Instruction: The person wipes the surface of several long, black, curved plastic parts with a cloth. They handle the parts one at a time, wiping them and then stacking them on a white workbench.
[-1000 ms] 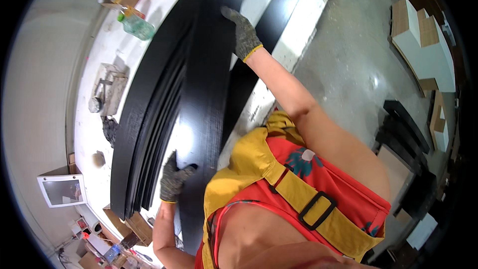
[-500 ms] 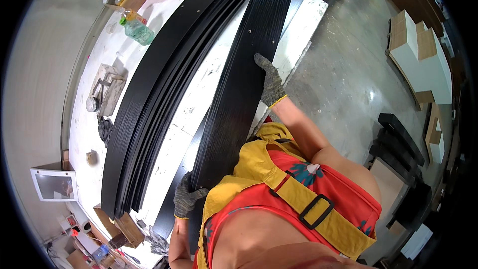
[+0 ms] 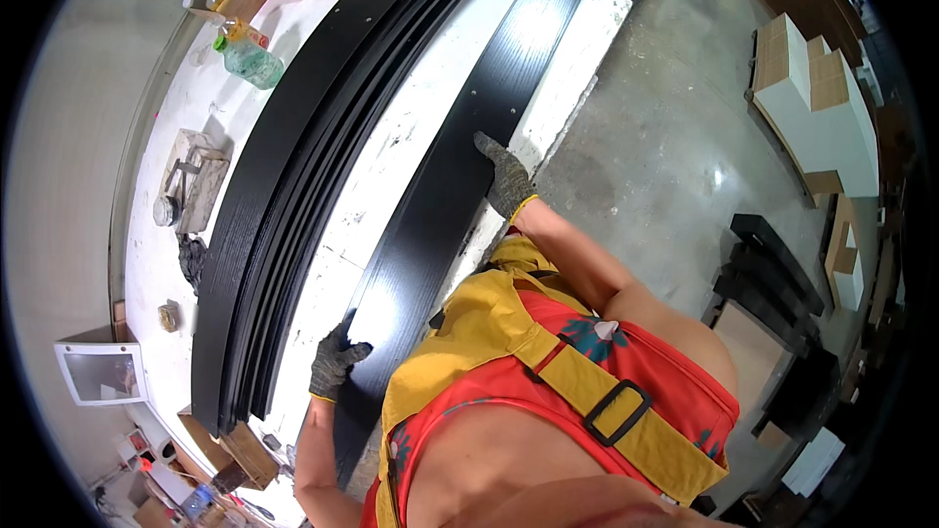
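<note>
A long black wood-grained board (image 3: 440,171) lies along the near side of the white worktable (image 3: 367,181), its face shining with reflected light. My left hand (image 3: 335,364), in a grey knit glove, grips the board's left edge near its close end, thumb over the top face. Farther up, my right hand (image 3: 507,176) holds the opposite edge, thumb on top and the other fingers partly hidden below. Two small metal fittings show in the board beyond that thumb. To the left stands a row of similar black boards (image 3: 284,171), packed side by side.
Plastic bottles (image 3: 252,64), a grimy block with a metal tool (image 3: 191,176) and a tape roll (image 3: 169,317) sit along the table's far left. A small white-framed screen (image 3: 101,374) is beyond. On the floor to the right are black pieces (image 3: 768,269) and stacked white panels (image 3: 822,103).
The board has turned from a tilt to lie flatter, its face now catching the light. Both hands have shifted left with it, the right one also slightly nearer me.
</note>
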The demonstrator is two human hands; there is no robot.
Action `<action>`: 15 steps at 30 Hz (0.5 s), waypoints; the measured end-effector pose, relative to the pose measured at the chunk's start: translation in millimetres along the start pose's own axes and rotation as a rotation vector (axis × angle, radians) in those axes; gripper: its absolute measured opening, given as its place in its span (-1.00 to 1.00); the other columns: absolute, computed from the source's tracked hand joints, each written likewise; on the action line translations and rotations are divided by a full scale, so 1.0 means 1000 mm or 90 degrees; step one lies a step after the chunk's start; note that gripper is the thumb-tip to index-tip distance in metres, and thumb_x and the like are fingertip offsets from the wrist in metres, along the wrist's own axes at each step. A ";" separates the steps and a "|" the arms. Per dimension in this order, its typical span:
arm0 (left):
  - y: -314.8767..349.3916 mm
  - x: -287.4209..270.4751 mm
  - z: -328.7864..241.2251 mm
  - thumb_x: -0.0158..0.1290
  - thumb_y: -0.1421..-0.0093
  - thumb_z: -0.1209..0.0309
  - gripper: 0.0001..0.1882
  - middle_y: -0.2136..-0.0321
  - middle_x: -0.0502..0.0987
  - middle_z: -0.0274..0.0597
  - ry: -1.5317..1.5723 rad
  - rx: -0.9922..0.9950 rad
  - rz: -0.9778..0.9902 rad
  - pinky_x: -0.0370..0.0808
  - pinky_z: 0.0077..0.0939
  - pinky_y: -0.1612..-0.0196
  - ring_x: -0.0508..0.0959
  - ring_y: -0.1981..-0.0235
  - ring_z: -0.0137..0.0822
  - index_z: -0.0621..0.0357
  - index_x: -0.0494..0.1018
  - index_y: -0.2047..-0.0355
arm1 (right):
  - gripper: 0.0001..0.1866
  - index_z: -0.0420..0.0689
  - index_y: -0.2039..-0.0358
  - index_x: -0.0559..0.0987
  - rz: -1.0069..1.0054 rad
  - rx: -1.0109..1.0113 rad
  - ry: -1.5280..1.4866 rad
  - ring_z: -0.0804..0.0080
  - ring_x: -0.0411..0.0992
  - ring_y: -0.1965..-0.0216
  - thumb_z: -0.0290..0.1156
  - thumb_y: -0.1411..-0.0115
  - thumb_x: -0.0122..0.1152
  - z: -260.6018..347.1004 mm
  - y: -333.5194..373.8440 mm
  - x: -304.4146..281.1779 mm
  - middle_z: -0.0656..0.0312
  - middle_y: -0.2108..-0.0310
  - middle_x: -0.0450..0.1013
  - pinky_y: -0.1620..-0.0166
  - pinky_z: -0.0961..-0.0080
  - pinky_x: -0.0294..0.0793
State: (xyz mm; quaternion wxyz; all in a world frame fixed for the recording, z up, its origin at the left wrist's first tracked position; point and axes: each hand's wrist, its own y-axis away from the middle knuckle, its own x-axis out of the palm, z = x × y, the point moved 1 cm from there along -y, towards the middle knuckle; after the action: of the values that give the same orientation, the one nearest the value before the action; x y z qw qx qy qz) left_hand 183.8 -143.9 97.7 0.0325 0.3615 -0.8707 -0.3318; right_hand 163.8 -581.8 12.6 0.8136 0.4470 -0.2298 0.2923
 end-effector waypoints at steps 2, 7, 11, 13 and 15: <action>-0.010 -0.019 0.018 0.37 0.00 0.18 -0.10 -0.01 0.53 -0.06 -0.103 -0.031 0.012 0.45 -0.45 -0.02 0.52 0.05 -0.32 0.35 0.24 -0.27 | -0.61 -0.12 -0.05 0.54 0.103 -0.120 0.124 0.27 0.47 -0.01 -0.32 -0.22 0.26 -0.017 -0.020 -0.027 0.18 0.03 0.51 -0.10 0.35 0.47; -0.017 -0.039 0.024 0.24 -0.11 0.12 -0.20 -0.05 0.51 -0.03 -0.044 -0.051 0.005 0.29 -0.43 -0.20 0.45 -0.08 -0.28 0.39 0.29 -0.23 | -0.38 -0.16 -0.17 0.45 0.130 0.034 0.231 0.11 0.32 -0.18 -0.12 -0.16 0.32 -0.003 -0.009 -0.008 0.05 -0.17 0.38 -0.23 0.23 0.29; -0.016 -0.047 0.014 0.23 -0.12 0.14 -0.23 -0.03 0.52 -0.07 -0.021 -0.047 -0.034 0.31 -0.45 -0.18 0.46 -0.04 -0.31 0.38 0.31 -0.22 | -0.27 -0.27 -0.17 0.41 0.083 0.136 0.295 -0.10 0.37 -0.10 -0.04 -0.12 0.35 0.008 0.001 0.009 -0.11 -0.14 0.37 -0.06 0.07 0.46; -0.016 -0.057 0.026 0.23 -0.13 0.14 -0.23 -0.05 0.51 -0.07 -0.052 -0.112 -0.035 0.30 -0.45 -0.19 0.45 -0.07 -0.31 0.38 0.30 -0.23 | -0.23 -0.34 -0.17 0.39 0.056 0.129 0.369 -0.11 0.44 -0.03 -0.01 -0.13 0.34 0.015 0.013 0.024 -0.14 -0.12 0.38 0.04 0.10 0.54; -0.018 -0.060 0.031 0.23 -0.14 0.13 -0.23 -0.07 0.50 -0.06 -0.063 -0.117 -0.034 0.29 -0.44 -0.21 0.44 -0.09 -0.31 0.37 0.29 -0.23 | -0.18 -0.39 -0.18 0.35 0.064 0.128 0.453 -0.08 0.51 0.08 0.02 -0.14 0.31 0.014 0.008 0.018 -0.18 -0.11 0.38 0.11 0.13 0.58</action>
State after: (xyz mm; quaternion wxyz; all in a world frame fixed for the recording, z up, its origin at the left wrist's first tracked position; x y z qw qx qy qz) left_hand 229.6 -96.8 73.6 0.0134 0.3634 -0.8272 -0.4283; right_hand 169.7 -585.5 35.9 0.7794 0.3828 0.0758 0.4901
